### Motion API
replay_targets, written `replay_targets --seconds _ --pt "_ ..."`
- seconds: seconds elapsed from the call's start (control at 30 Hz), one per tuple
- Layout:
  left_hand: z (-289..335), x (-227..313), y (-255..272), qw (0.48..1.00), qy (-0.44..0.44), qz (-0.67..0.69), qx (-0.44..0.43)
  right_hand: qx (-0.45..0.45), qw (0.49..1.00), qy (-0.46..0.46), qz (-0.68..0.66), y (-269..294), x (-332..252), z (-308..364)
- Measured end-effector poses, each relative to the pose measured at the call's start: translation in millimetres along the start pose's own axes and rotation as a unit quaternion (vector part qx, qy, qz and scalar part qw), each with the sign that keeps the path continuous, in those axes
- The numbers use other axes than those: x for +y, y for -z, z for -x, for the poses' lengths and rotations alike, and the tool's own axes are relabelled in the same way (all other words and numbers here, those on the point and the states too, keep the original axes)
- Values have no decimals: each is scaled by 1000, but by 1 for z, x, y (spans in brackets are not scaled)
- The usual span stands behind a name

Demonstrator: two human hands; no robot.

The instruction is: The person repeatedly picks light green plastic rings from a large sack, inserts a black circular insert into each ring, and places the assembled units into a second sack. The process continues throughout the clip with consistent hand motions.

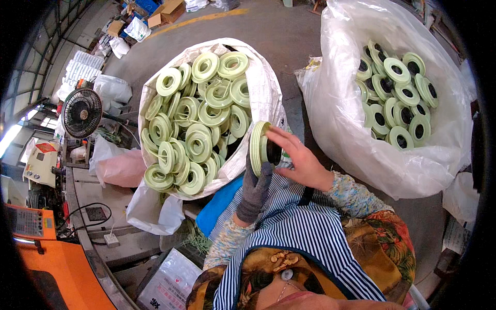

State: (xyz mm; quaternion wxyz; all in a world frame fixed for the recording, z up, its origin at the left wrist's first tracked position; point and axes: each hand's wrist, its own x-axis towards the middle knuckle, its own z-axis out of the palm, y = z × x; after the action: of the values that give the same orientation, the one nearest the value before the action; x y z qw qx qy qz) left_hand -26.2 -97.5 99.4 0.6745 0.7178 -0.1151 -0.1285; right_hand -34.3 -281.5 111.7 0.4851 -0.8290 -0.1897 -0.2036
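In front of my body, a pale green plastic flanged ring (258, 147) stands on edge with its flat face turned to the right. My left hand (254, 188), in a dark grey glove, is closed round its lower part. A black round insert (274, 151) sits at the ring's right side. My bare right hand (305, 163) spans that insert, fingertips at the ring's upper edge and thumb lower down. The palm side partly hides the insert, so how deep it sits cannot be seen.
A white woven sack (263, 88) full of pale green rings stands ahead to the left. At the right, a clear plastic bag (341, 129) holds rings with black centres. A black fan (81, 112) and an orange machine (67, 274) are at the left.
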Motion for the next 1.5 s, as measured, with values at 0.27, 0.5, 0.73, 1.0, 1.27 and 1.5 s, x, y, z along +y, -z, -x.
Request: replay_targets --seconds 0.27,0.5,0.73,1.0,1.27,1.5 --pt "-1 10 -10 977 -182 -106 -12 -103 941 -290 -142 0 -7 -1" --pt "4 21 -5 992 -100 -59 -40 -56 994 -83 -35 0 -8 -1" --pt "7 27 3 988 -118 -102 -10 -104 989 32 101 -3 1 -3" --pt "12 21 5 997 -49 -24 -56 -28 844 -354 -401 -24 -11 2" --pt "-46 -21 5 913 -266 -306 -40 36 784 -304 -540 58 -47 4" --pt "-53 -21 -4 933 -206 -293 -35 84 963 -249 57 236 -72 13"
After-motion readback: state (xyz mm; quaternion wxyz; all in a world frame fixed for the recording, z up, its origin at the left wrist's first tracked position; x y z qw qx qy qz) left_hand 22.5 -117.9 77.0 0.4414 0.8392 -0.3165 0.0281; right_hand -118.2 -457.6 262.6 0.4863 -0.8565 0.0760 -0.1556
